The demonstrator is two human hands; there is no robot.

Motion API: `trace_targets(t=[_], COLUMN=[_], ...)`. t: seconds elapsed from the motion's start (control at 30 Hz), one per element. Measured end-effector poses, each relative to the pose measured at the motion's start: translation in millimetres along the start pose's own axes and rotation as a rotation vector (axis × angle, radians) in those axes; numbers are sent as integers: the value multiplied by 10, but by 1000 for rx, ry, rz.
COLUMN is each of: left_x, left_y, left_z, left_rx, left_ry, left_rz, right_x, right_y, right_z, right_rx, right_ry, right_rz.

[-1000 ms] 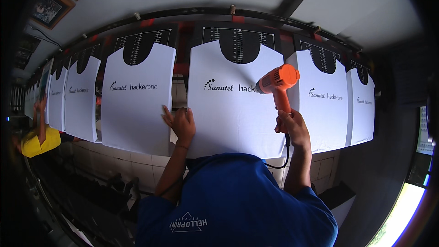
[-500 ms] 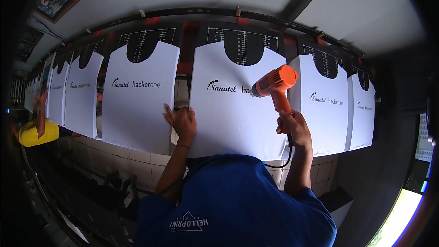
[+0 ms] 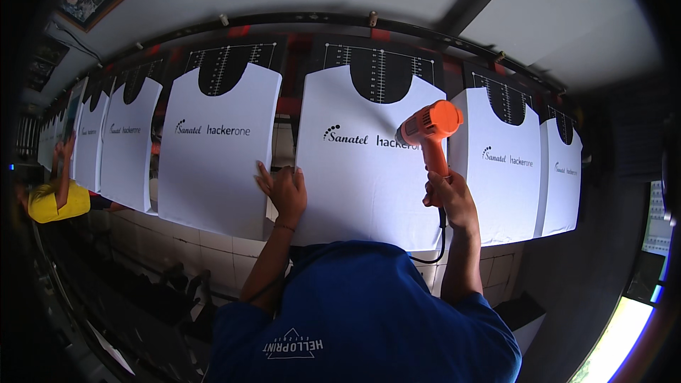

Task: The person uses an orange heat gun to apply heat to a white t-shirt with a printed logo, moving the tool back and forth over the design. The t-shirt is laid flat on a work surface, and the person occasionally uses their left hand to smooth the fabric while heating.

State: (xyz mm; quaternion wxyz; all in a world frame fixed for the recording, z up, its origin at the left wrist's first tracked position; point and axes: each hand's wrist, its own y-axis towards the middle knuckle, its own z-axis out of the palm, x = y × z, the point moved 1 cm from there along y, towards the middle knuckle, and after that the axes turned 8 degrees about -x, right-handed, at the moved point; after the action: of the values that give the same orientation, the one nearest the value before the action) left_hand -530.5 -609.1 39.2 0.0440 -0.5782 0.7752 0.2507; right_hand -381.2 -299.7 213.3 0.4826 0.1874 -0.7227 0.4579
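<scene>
My right hand (image 3: 454, 198) is wrapped round the handle of an orange heat gun (image 3: 437, 125). Its dark nozzle points left, over the dark printed lettering of a white T-shirt (image 3: 362, 191) in front of me, hiding the end of the print. This shirt lies stretched on a black board (image 3: 381, 74) with white ruler marks, which shows through the neck opening. At the gap beside it, my left hand (image 3: 286, 195) has its fingers apart and holds nothing. One finger reaches the edge of the neighbouring white T-shirt (image 3: 213, 177); another digit touches the front shirt's left edge.
More printed white shirts stand in the row, including one at right (image 3: 502, 191) and several to the left. A dark rail (image 3: 312, 18) runs behind the boards. The heat gun's black cord (image 3: 443, 241) hangs toward me. A co-worker in yellow (image 3: 60, 201) stands at far left.
The heat gun has turned and shifted slightly right, so more of the lettering shows. My left hand stays in the gap between the two shirts.
</scene>
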Motion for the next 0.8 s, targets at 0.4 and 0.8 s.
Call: trace_targets(t=[0.4, 0.8], left_x=[36, 16], left_y=[-11, 2], left_z=[34, 16], left_rx=[-34, -18], left_ry=[0, -3], left_rz=[14, 1], right_x=[-11, 63], right_y=[-34, -7], right_z=[56, 172], right_rx=[17, 65], right_ry=[25, 26], right_rz=[33, 45])
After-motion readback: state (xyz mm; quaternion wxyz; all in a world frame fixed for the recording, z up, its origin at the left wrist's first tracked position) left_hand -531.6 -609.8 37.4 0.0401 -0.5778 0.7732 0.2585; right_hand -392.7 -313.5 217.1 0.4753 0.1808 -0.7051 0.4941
